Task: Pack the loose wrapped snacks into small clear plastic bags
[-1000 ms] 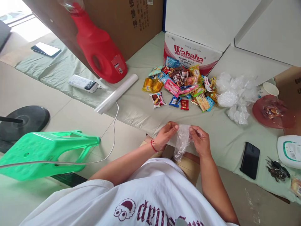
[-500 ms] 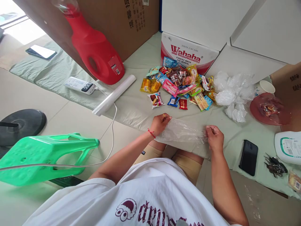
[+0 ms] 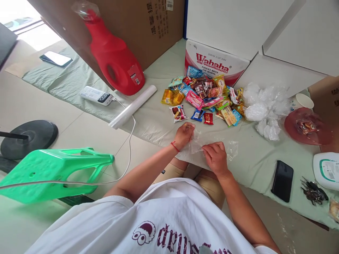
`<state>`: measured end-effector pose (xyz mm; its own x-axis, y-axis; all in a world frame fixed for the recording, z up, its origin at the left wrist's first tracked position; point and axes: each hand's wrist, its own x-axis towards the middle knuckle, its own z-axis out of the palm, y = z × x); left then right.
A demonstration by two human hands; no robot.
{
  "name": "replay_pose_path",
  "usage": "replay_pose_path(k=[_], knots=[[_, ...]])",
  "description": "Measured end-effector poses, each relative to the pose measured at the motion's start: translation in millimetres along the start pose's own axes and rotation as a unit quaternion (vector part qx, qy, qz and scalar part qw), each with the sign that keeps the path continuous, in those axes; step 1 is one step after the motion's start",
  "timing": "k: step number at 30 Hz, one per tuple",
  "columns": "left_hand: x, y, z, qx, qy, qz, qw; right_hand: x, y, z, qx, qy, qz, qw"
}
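A thin clear plastic bag (image 3: 194,145) lies between my two hands over the near edge of the cloth. My left hand (image 3: 184,135), with a red string at the wrist, pinches its left part. The fingers of my right hand (image 3: 215,157) are closed on the plastic a little to the right, and a loose end of it shows beyond them. Just past my hands is a pile of small wrapped snacks (image 3: 201,92). Nearest to my left hand are a white-wrapped snack (image 3: 178,113), a blue packet (image 3: 197,114) and a red packet (image 3: 208,119).
A plastic roll (image 3: 132,107), a red jug (image 3: 116,58) and a power bank (image 3: 96,95) with a cable lie left. Crumpled clear bags (image 3: 266,106), a red dish (image 3: 299,132), a black phone (image 3: 282,181) and keys (image 3: 314,191) are right. A green stool (image 3: 50,169) stands left.
My right hand has moved left, towards my left hand, and the plastic between them is no longer stretched wide. The whole view has shifted slightly.
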<state>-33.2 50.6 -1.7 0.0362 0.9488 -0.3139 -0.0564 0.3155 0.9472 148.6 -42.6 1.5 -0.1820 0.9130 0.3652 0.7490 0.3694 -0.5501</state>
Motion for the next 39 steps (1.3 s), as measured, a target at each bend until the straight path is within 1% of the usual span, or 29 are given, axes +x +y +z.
replay_pose_path(k=[1, 2, 3, 4, 5, 6, 8, 9, 10, 12, 13, 15, 17, 18, 20, 22, 23, 24, 25, 27, 29, 31, 32, 33, 35, 37, 38, 39], knots=[[-6, 2, -1.9, -0.036, 0.023, 0.003, 0.999, 2, -2, 2, 0.044, 0.029, 0.05, 0.997], [-14, 4, -4.1, -0.059, 0.052, 0.01, 0.997, 5, -4, 2, 0.092, 0.059, 0.108, 0.988], [-25, 4, -6.1, -0.065, 0.076, 0.023, 0.995, 7, -8, 3, 0.139, 0.087, 0.168, 0.972], [-38, 4, -7.5, -0.058, 0.087, 0.038, 0.994, 9, -12, 4, 0.18, 0.108, 0.225, 0.951], [-51, 2, -7.7, -0.045, 0.082, 0.051, 0.994, 10, -17, 5, 0.216, 0.118, 0.271, 0.93], [-64, 0, -6.7, -0.016, 0.052, 0.073, 0.996, 12, -22, 7, 0.246, 0.12, 0.304, 0.913], [-84, -5, -1.3, 0.037, -0.016, 0.114, 0.993, 15, -31, 13, 0.289, 0.115, 0.335, 0.889], [-88, -7, 2.2, 0.054, -0.041, 0.131, 0.989, 17, -34, 15, 0.31, 0.115, 0.34, 0.88], [-88, -10, 5.3, 0.056, -0.052, 0.142, 0.987, 18, -35, 17, 0.335, 0.118, 0.344, 0.869], [-77, -14, 8.1, 0.03, -0.042, 0.142, 0.989, 20, -33, 17, 0.391, 0.131, 0.359, 0.837], [-68, -16, 7.2, 0.007, -0.026, 0.129, 0.991, 21, -29, 15, 0.419, 0.139, 0.371, 0.817], [-51, -17, 2.1, -0.038, 0.001, 0.08, 0.996, 20, -19, 6, 0.465, 0.155, 0.398, 0.775], [-40, -17, -3.4, -0.055, 0.015, 0.051, 0.997, 18, -8, -5, 0.493, 0.173, 0.425, 0.739], [-38, -17, -4.5, -0.045, 0.009, 0.058, 0.997, 17, -3, -10, 0.501, 0.184, 0.436, 0.725], [-42, -16, -1.2, 0.011, -0.037, 0.116, 0.992, 15, 1, -15, 0.506, 0.203, 0.45, 0.707], [-49, -16, 9.0, 0.073, -0.105, 0.189, 0.974, 16, -2, -14, 0.507, 0.201, 0.454, 0.705], [-51, -17, 15.4, 0.086, -0.125, 0.207, 0.967, 16, -4, -13, 0.508, 0.193, 0.454, 0.706], [-52, -19, 21.8, 0.083, -0.127, 0.208, 0.966, 17, -6, -11, 0.511, 0.185, 0.454, 0.706], [-50, -20, 27.2, 0.066, -0.113, 0.193, 0.972, 18, -7, -9, 0.515, 0.179, 0.453, 0.705], [-42, -23, 33.0, 0.002, -0.067, 0.129, 0.989, 18, -5, -10, 0.523, 0.179, 0.449, 0.702], [-30, -23, 30.5, -0.054, -0.025, 0.061, 0.996, 16, 4, -15, 0.524, 0.188, 0.448, 0.7], [-16, -21, 21.1, -0.049, 0.017, 0.027, 0.998, 12, 18, -24, 0.514, 0.195, 0.455, 0.7], [-9, -19, 14.8, -0.014, 0.041, 0.03, 0.999, 10, 26, -29, 0.506, 0.194, 0.461, 0.703], [-2, -16, 8.0, 0.041, 0.065, 0.046, 0.996, 8, 34, -34, 0.497, 0.188, 0.469, 0.706], [11, -10, -4.7, 0.175, 0.096, 0.1, 0.975, 1, 51, -45, 0.472, 0.169, 0.483, 0.718], [22, -4, -13.5, 0.287, 0.103, 0.139, 0.942, -7, 70, -57, 0.432, 0.143, 0.49, 0.743], [26, -3, -15.8, 0.325, 0.104, 0.146, 0.929, -11, 80, -63, 0.405, 0.121, 0.491, 0.761], [30, -2, -16.6, 0.352, 0.102, 0.146, 0.919, -14, 91, -70, 0.373, 0.086, 0.49, 0.783]])
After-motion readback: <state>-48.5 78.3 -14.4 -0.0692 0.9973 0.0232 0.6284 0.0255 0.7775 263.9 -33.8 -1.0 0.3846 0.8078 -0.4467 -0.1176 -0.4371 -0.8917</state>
